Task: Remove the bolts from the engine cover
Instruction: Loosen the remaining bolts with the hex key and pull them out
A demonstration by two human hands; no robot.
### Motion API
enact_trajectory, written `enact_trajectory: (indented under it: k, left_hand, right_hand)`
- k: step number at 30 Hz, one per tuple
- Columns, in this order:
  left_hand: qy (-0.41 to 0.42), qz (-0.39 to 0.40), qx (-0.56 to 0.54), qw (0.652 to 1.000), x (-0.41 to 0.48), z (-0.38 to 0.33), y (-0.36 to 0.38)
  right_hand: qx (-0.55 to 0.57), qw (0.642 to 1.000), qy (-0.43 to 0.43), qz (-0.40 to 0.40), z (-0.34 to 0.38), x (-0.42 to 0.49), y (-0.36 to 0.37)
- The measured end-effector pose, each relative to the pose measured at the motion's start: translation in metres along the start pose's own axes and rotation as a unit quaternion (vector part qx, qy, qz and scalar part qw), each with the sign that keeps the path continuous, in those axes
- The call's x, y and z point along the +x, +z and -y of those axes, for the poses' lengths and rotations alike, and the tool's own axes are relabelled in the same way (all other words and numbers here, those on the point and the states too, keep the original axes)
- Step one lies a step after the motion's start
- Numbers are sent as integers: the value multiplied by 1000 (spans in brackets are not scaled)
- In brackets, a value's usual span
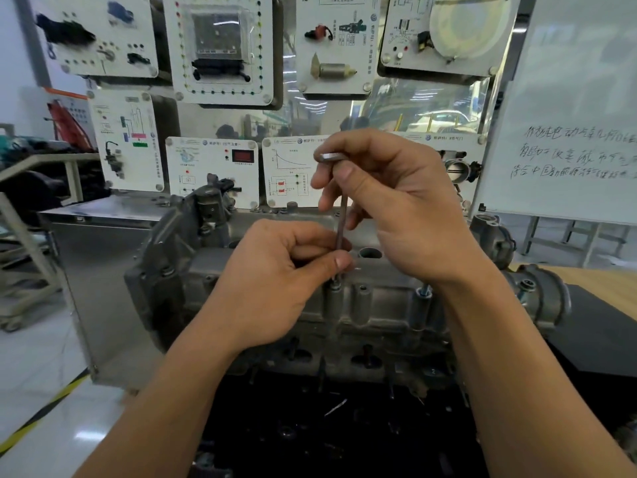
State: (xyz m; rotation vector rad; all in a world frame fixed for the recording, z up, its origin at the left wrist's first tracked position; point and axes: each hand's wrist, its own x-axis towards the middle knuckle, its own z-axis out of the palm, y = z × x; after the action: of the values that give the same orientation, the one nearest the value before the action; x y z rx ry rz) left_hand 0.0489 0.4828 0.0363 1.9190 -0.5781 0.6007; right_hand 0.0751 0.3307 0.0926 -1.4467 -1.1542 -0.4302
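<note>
Engine cover (379, 305): grey cast metal, lying lengthwise in front of the person; judged heavy and rigid, unlikely to be shifting under hand torque
Bolt being worked (335, 286): sitting in a raised boss on the near edge of the engine cover, left of its middle; only a little of the head is showing under the tool tip and a fingertip
Hex key (341, 215): L-shaped steel rod, standing upright over that boss, long leg going down into the bolt head, short leg pointing left at the top
Right hand (396, 208): curling round the bend and upper shaft of the hex key, high above the engine cover's middle
Left hand (275, 288): thumb and forefinger pinching the lower shaft just above the boss, seemingly steadying the tip
Second bolt (424, 292): standing partly out of its boss on the same near edge, right of the first; judged already loosened
Open bore (370, 252): gaping on the engine cover's top, just behind the worked boss
Handling, judged: the bolt is looking small, light and stiff, likely oily; best pinched at the head or bared shank once free, as it is risking a slip into the bore
</note>
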Motion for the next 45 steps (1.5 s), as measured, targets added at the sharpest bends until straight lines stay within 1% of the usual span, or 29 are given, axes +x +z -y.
enact_trajectory:
  k: [3,5,6,7,9,11,12,14,17,20,24,28,31,36,41,43,45]
  left_hand:
    - [-12,-9,-20,1000,-1,0,1]
    - [-17,-16,-36,999,0,2,2]
    - [-17,-23,-38,999,0,3,3]
    - [-16,-30,-34,999,0,4,3]
    - [-12,-50,-22,998,1,5,6]
    - [-11,-65,-13,998,2,6,8]
    - [-12,-67,-11,998,2,6,9]
    - [-1,-41,-19,999,2,6,8]
    - [22,31,-67,997,2,4,4]
    - [39,53,-67,996,1,1,2]
    - [31,24,-68,997,0,4,2]
    - [22,6,-94,995,0,6,4]
    - [13,-9,-90,996,1,8,6]
    - [13,-14,-74,997,2,7,7]
    - [12,-22,-68,997,2,9,8]
    - [11,-24,-62,998,2,10,9]
    - [12,-19,-56,998,2,10,9]
  right_hand:
    - [-15,1000,-21,-16,2,-1,1]
    - [-36,998,-40,-40,2,-2,3]
    - [-24,997,-38,-56,2,-3,4]
    - [3,997,-20,-74,2,-4,5]
    - [87,989,50,-110,3,-5,7]
    - [168,972,114,-121,3,-5,9]
    - [196,964,132,-120,3,-5,9]
    - [240,951,154,-122,4,-5,11]
    - [286,931,182,-133,5,-4,14]
    - [269,932,194,-146,5,-3,17]
    - [218,949,165,-155,3,-1,21]
    - [227,958,137,-109,3,-1,21]
    - [203,967,130,-80,3,-1,17]
    - [186,972,124,-72,2,-2,10]
    - [105,988,96,-64,7,-2,-1]
    - [102,989,86,-65,10,-2,-7]
    - [105,990,76,-49,10,-2,-13]
